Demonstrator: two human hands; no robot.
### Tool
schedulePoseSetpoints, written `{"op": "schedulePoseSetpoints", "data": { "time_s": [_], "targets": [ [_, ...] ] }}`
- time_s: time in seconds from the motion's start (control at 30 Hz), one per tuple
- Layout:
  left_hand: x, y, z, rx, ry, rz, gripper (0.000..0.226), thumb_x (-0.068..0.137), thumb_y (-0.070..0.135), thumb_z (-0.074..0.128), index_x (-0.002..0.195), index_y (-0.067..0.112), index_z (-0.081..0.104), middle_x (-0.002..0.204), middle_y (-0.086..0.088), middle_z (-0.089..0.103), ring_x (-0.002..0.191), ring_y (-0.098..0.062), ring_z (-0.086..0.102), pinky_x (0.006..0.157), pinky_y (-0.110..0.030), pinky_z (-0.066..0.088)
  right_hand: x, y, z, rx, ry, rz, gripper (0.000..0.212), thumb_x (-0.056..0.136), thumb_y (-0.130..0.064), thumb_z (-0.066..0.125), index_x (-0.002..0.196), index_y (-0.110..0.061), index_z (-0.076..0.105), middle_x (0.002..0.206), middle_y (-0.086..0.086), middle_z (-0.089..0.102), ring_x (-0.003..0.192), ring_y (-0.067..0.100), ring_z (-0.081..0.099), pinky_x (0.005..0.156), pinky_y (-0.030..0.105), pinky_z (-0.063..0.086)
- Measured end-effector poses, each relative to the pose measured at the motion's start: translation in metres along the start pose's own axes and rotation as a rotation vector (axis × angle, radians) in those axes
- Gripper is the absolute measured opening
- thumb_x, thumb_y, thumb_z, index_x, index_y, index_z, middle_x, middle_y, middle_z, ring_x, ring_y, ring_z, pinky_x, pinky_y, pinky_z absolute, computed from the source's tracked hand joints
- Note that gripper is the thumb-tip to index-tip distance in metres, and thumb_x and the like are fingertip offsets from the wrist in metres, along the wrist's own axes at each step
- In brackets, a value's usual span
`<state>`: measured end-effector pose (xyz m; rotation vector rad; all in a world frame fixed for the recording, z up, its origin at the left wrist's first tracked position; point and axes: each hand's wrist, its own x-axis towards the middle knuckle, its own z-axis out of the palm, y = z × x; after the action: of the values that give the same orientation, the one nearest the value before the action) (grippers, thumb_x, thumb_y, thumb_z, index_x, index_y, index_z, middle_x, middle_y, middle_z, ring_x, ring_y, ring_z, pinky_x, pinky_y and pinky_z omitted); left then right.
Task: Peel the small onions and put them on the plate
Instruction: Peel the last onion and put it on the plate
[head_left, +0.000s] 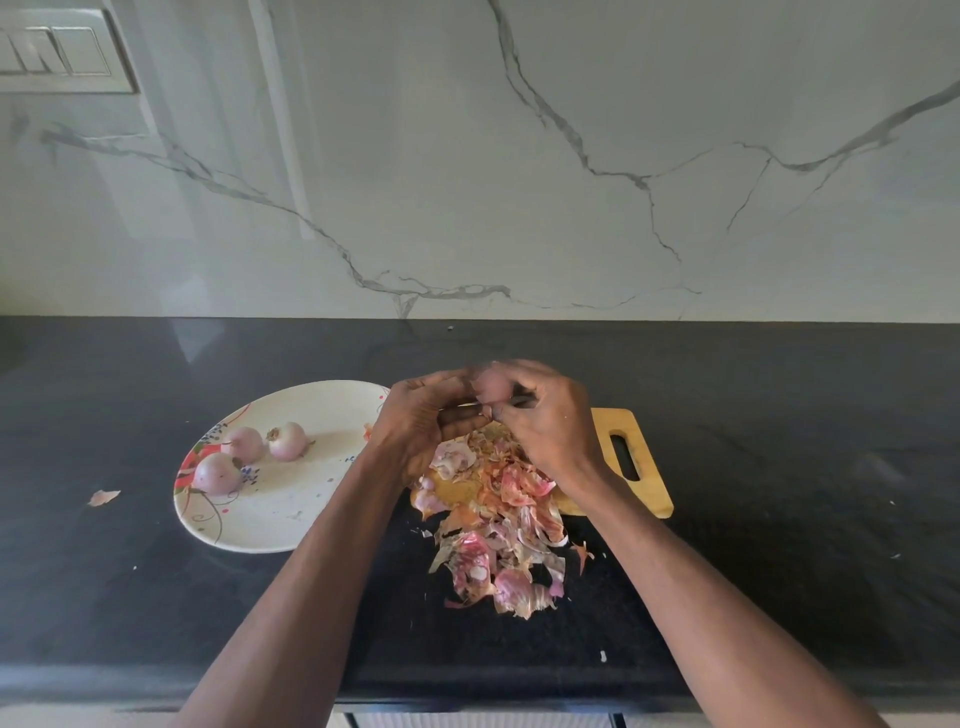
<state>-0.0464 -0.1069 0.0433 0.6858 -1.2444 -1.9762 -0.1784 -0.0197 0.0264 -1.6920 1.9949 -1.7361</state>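
The support surface is a black stone countertop (779, 415). The landmark is the wooden cutting board (631, 431), lying flat on the counter with its handle slot toward the right. Left of the board rests a floral plate (280, 519). A heap of onion skins (498, 530) covers the board's near part and spills onto the counter. One loose skin scrap (103, 497) lies beyond the plate — far left of the board.

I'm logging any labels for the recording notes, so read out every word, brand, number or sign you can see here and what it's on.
None: no readable text anywhere in the head view.
The plate carries only a floral pattern, no words.
The wooden cutting board shows no marking.
The wall switch panel shows no readable label; it is blurred.
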Motion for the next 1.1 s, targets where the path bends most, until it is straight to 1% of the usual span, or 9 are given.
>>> {"op": "schedulePoseSetpoints", "data": {
  "time_s": [0.13,0.23,0.53,0.67,0.73,0.87,0.97,1.03,1.1],
  "targets": [
    [-0.001,0.0,0.001,-0.03,0.021,-0.019,0.013,0.089,-0.006,0.062,0.096,-0.003,0.072,0.092,-0.023,0.075,0.072,-0.028,0.075,0.065,-0.03,0.063,-0.001,0.0,0.001,-0.006,0.002,-0.02,0.039,0.078,-0.005,0.083,0.116,-0.008,0.073,0.123,0.004,0.069,0.111,0.017,0.066,0.094,0.036,0.058],
    [-0.001,-0.002,0.002,-0.025,0.035,-0.022,0.013,0.091,-0.004,0.061,0.098,-0.004,0.072,0.092,-0.022,0.075,0.074,-0.028,0.075,0.065,-0.03,0.063,-0.004,0.001,0.002,-0.014,0.005,-0.063,0.037,0.079,-0.004,0.082,0.115,-0.006,0.073,0.122,0.005,0.07,0.108,0.019,0.069,0.091,0.038,0.06],
    [-0.001,-0.001,0.003,0.039,0.054,0.005,0.013,0.089,-0.004,0.063,0.085,-0.002,0.075,0.088,-0.022,0.075,0.068,-0.028,0.074,0.063,-0.031,0.063,-0.005,0.001,0.002,-0.016,0.001,-0.053,0.033,0.079,-0.006,0.082,0.111,-0.009,0.075,0.12,0.005,0.072,0.107,0.016,0.068,0.091,0.033,0.059],
    [-0.002,-0.002,0.006,0.113,0.065,0.068,0.024,0.086,-0.007,0.065,0.069,0.004,0.079,0.081,-0.02,0.075,0.066,-0.028,0.072,0.061,-0.031,0.063,-0.003,0.007,0.004,-0.032,-0.022,-0.052,0.022,0.081,-0.008,0.081,0.103,-0.011,0.078,0.115,0.003,0.074,0.106,0.016,0.068,0.09,0.037,0.058],
    [-0.002,-0.003,0.006,0.179,0.076,0.095,0.022,0.085,-0.004,0.07,0.067,0.007,0.079,0.081,-0.02,0.075,0.07,-0.03,0.072,0.062,-0.032,0.062,-0.004,0.009,0.006,-0.056,-0.041,-0.072,0.014,0.081,-0.007,0.079,0.095,-0.01,0.078,0.109,0.003,0.074,0.101,0.016,0.069,0.088,0.037,0.058],
    [0.001,-0.007,0.006,0.28,0.142,0.106,0.021,0.084,-0.003,0.072,0.066,0.006,0.078,0.075,-0.019,0.074,0.065,-0.029,0.069,0.056,-0.029,0.059,-0.006,0.006,0.007,-0.117,-0.038,-0.109,0.009,0.08,-0.003,0.077,0.088,-0.007,0.078,0.101,0.002,0.074,0.092,0.013,0.068,0.083,0.026,0.057],
    [0.001,-0.009,0.006,0.317,0.147,0.128,0.008,0.085,-0.003,0.07,0.08,-0.006,0.076,0.08,-0.025,0.073,0.069,-0.029,0.068,0.058,-0.029,0.06,-0.007,0.004,0.007,-0.118,-0.043,-0.131,0.011,0.079,0.002,0.075,0.087,-0.005,0.078,0.098,0.002,0.074,0.089,0.012,0.067,0.079,0.018,0.054],
    [-0.001,-0.01,0.005,0.348,0.169,0.152,0.012,0.087,-0.005,0.066,0.08,-0.006,0.076,0.08,-0.025,0.073,0.066,-0.027,0.068,0.057,-0.028,0.06,-0.008,0.002,0.008,-0.115,-0.035,-0.122,0.016,0.079,0.001,0.076,0.093,-0.007,0.079,0.102,0.004,0.075,0.092,0.011,0.067,0.082,0.017,0.054],
    [-0.002,-0.01,0.005,0.358,0.19,0.171,0.022,0.089,-0.01,0.06,0.077,0.0,0.076,0.076,-0.02,0.074,0.057,-0.02,0.068,0.054,-0.025,0.059,-0.008,0.0,0.008,-0.104,-0.012,-0.089,0.025,0.079,-0.001,0.079,0.104,-0.007,0.078,0.109,0.006,0.075,0.097,0.011,0.067,0.086,0.01,0.05]
  ]
}}
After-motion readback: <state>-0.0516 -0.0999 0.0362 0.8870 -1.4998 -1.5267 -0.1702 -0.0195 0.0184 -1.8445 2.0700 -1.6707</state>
